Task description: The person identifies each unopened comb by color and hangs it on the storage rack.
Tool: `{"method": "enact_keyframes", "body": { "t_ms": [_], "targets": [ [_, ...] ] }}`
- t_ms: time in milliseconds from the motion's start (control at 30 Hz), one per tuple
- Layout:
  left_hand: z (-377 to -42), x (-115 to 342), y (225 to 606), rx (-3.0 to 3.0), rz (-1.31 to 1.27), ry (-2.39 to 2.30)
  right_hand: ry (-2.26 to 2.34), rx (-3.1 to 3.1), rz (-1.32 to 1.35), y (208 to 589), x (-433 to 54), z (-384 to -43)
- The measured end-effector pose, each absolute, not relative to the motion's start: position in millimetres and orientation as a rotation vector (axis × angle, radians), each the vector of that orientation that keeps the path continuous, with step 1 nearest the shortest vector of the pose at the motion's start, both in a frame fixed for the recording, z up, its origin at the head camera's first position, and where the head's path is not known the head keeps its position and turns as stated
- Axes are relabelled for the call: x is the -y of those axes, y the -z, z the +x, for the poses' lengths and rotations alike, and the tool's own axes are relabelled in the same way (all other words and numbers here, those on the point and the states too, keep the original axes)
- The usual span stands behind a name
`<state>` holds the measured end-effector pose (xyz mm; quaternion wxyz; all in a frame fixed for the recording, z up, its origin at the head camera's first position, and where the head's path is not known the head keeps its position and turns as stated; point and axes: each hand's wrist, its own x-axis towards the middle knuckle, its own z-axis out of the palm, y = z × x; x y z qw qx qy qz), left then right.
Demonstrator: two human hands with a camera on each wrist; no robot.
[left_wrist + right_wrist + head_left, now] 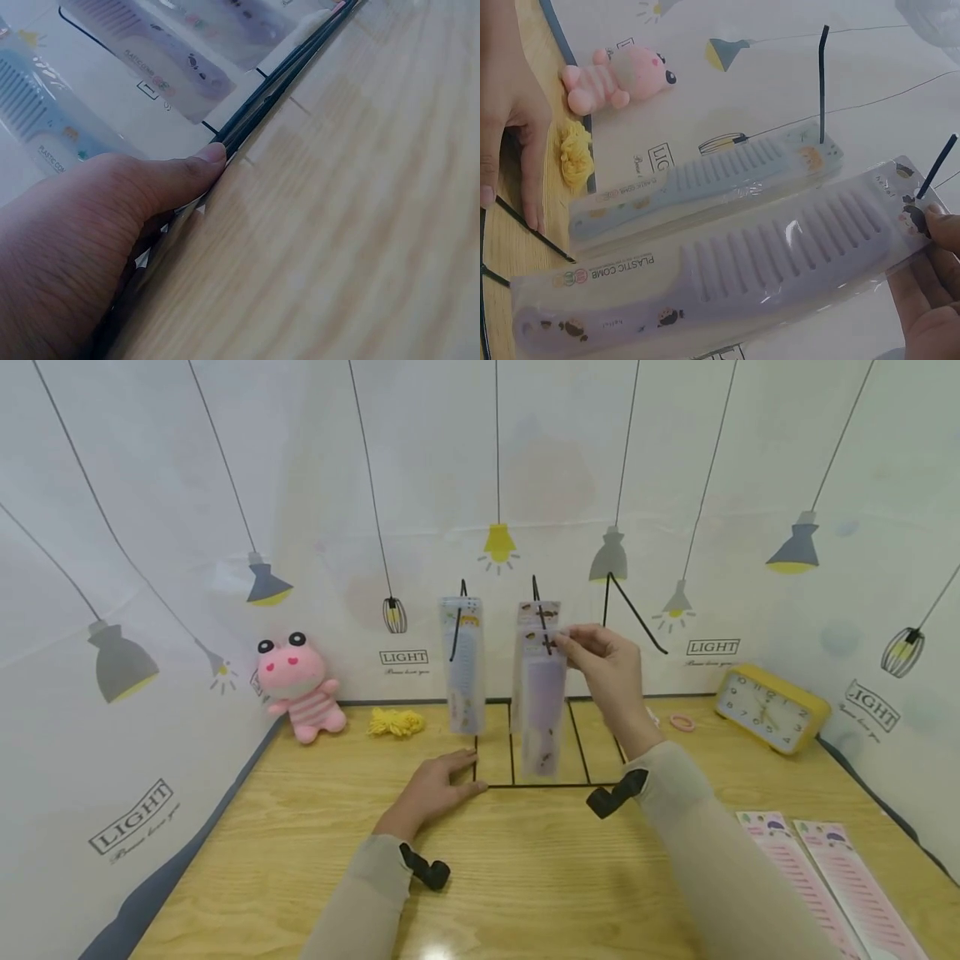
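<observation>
My right hand (609, 672) pinches the top of a clear packet holding a purple comb (545, 693). The black hook passes through the packet's top, and another packet hangs behind it on that hook. To its left, packaged blue combs (727, 176) hang from another hook. These hooks belong to a black wire rack (540, 786) with a flat base on the table. My left hand (433, 789) rests on the base's front left corner, fingers extended. In the left wrist view its thumb (214, 155) presses on the wire.
A third, bare hook (637, 614) rises at the rack's right. Pink packaged combs (858, 881) lie at front right. A yellow alarm clock (772, 708) and a pink ring (682, 722) are at back right. A pink plush toy (303, 689) and yellow yarn (396, 722) are at back left.
</observation>
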<state>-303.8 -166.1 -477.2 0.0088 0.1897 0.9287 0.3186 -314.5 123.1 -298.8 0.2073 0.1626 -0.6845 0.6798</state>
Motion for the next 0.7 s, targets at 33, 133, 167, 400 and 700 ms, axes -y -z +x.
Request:
{"method": "enact_keyframes", "body": {
  "t_ms": [33,133,167,400,700],
  "targets": [
    [-304,166,477,-2.901,0.592,-0.996,-1.886,1.908,0.447,299,-123,-318],
    [-303,166,476,-2.902,0.599,-1.004,-1.841,1.92,0.442,299,-121,-328],
    [-303,166,476,-2.905,0.599,-1.003,-1.822,1.925,0.439,299,-120,-331],
    [-303,166,476,-2.899,0.62,-1.018,-1.761,1.928,0.42,298,-119,-346],
    [-304,166,476,-2.901,0.629,-1.008,-1.769,1.929,0.397,297,-116,-355]
  ]
}}
